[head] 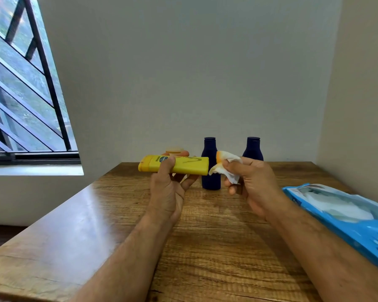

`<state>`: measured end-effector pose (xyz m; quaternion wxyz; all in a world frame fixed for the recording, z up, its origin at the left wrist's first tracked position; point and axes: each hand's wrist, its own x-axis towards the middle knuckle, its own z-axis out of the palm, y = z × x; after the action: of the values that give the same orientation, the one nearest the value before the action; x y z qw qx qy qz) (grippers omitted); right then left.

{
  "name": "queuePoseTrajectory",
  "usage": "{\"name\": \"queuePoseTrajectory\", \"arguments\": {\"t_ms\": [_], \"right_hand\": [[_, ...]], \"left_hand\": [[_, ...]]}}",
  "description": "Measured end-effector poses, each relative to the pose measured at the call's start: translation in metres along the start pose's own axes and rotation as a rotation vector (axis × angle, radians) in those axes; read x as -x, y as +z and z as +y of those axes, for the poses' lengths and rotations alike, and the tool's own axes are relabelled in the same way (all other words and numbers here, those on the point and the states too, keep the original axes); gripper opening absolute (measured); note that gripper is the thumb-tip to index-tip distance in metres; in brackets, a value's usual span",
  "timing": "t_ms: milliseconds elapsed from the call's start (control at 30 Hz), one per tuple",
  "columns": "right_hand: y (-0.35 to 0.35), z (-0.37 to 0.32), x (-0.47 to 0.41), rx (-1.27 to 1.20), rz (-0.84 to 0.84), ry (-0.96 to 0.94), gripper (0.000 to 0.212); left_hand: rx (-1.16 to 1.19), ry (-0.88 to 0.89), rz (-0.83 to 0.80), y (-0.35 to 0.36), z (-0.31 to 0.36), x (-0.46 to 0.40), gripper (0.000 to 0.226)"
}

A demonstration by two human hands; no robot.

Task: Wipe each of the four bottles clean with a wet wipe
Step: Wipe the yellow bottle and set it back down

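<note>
We see the left hand [168, 188] gripping a yellow plastic bottle [174, 164] sideways, thumb across its front, while the right hand [252, 182] pinches a crumpled, seemingly stained white wipe [227, 164] just beside its base.

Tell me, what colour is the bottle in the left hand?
Yellow. The left hand holds the yellow bottle sideways; the head view shows it.

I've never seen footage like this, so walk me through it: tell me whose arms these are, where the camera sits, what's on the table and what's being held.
No machine here: a person's bare arms, filmed by one camera on their head, looking forward and down. The left hand grips a yellow bottle lying sideways in the air. The right hand pinches a crumpled wet wipe, stained orange. On the wooden table stand two dark blue bottles, and a blue wipes pack lies at right.
</note>
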<state>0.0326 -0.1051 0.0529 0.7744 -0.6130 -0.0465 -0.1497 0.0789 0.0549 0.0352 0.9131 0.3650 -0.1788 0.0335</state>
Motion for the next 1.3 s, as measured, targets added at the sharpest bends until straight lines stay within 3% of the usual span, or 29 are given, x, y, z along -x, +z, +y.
{"name": "queuePoseTrajectory", "arguments": {"t_ms": [167, 233, 333, 500, 800, 900, 1100, 1200, 1300], "right_hand": [[0.0024, 0.0012, 0.0024, 0.049, -0.062, 0.022, 0.017], [0.0029, 0.0007, 0.0042, 0.043, -0.114, 0.048, 0.017], [0.0055, 0.0017, 0.0064, 0.008, -0.148, 0.03, 0.019], [0.0001, 0.0004, -0.0013, -0.037, 0.011, -0.058, 0.022], [0.0027, 0.0032, -0.0009, 0.074, -0.034, -0.056, 0.025], [0.0032, 0.0019, 0.001, 0.075, -0.049, -0.055, 0.021], [-0.0027, 0.0008, -0.0031, 0.082, 0.129, -0.071, 0.025], [-0.0003, 0.0012, -0.0001, 0.089, 0.034, -0.076, 0.022], [0.0008, 0.0007, 0.0024, 0.086, -0.068, -0.069, 0.02]], "left_hand": [[-0.109, 0.01, -0.062, -0.0002, -0.0037, 0.002, 0.017], [-0.057, 0.015, -0.053, -0.0011, -0.003, 0.0008, 0.025], [0.024, -0.009, -0.009, -0.0021, -0.002, -0.0019, 0.017], [0.052, -0.078, 0.001, 0.0001, -0.0013, -0.0026, 0.024], [-0.005, -0.078, 0.012, -0.0005, -0.0026, -0.0028, 0.026], [0.028, -0.079, 0.017, -0.0002, -0.0004, -0.0031, 0.037], [0.039, -0.164, -0.039, 0.0045, -0.0027, 0.0028, 0.045], [0.025, -0.116, -0.039, 0.0028, -0.0017, 0.0008, 0.028], [0.024, -0.076, -0.027, 0.0006, 0.0, -0.0018, 0.027]]}}
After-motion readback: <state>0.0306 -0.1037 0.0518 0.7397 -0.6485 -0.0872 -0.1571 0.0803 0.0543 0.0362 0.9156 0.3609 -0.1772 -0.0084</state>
